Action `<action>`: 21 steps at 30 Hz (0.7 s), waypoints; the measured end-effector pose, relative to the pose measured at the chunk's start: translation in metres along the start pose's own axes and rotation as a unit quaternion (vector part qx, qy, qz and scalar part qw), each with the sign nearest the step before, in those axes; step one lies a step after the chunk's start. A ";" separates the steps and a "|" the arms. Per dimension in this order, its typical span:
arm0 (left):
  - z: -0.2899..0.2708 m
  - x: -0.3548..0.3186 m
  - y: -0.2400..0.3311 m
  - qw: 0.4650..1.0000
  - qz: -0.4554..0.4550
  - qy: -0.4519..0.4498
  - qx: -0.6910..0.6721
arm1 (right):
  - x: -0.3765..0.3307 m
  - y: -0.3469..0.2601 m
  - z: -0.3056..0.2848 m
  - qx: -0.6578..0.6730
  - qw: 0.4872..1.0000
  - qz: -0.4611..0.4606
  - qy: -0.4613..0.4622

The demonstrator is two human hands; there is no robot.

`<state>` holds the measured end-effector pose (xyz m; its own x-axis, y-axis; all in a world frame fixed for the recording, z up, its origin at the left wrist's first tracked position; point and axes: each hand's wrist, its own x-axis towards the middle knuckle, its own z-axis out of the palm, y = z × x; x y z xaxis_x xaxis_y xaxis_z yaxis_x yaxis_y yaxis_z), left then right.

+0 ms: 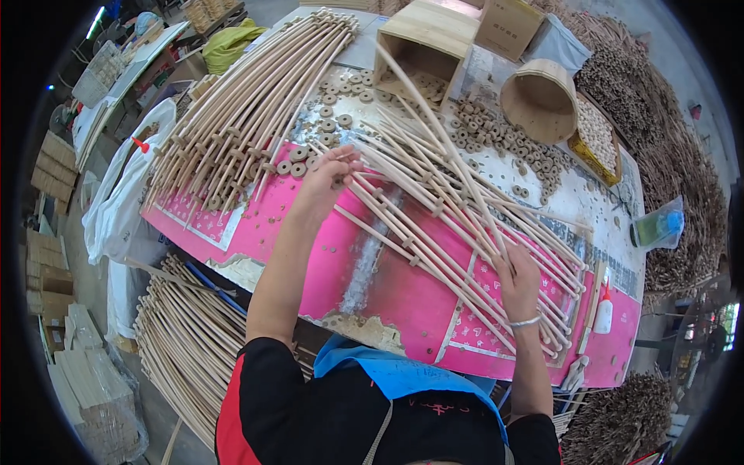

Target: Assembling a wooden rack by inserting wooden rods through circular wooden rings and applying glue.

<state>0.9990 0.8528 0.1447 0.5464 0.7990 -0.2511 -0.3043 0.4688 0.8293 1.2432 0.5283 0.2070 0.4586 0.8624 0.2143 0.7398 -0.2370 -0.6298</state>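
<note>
Fingers (509, 271) grip a rod (443, 141) over pink tabletop (318, 280), bundles (676, 190) around.

the near surface (329, 267) is pink with white motifs, the rods (438, 207) pale tan, the apron (372, 359) blue, the right bottle (603, 318) white with a red tip.

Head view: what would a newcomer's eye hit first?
The bright pink table covering across the middle, then the fanned stack of long pale wooden rods at upper left. Next, the pale wooden stick slanting up from the right hand, and the small brown rings scattered on the table's far side.
</note>
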 end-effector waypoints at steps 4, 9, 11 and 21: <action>-0.029 0.015 0.007 0.998 0.012 -0.007 -0.063 | -0.033 0.002 -0.007 0.187 0.978 0.084 -0.045; -0.036 0.023 0.009 0.993 0.041 -0.018 -0.106 | -0.072 0.012 -0.021 0.143 0.982 0.075 -0.100; -0.036 0.025 0.010 0.992 0.044 0.003 -0.117 | -0.083 0.018 -0.019 0.134 0.982 0.057 -0.117; -0.022 0.021 0.014 0.991 0.118 0.045 -0.034 | -0.105 0.023 -0.024 0.119 0.983 0.053 -0.129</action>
<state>0.9888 0.8851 0.1400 0.3828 0.9184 -0.0999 -0.4696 0.2865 0.8351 1.2238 0.4219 0.1878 0.3647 0.9303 -0.0387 0.5446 -0.2468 -0.8015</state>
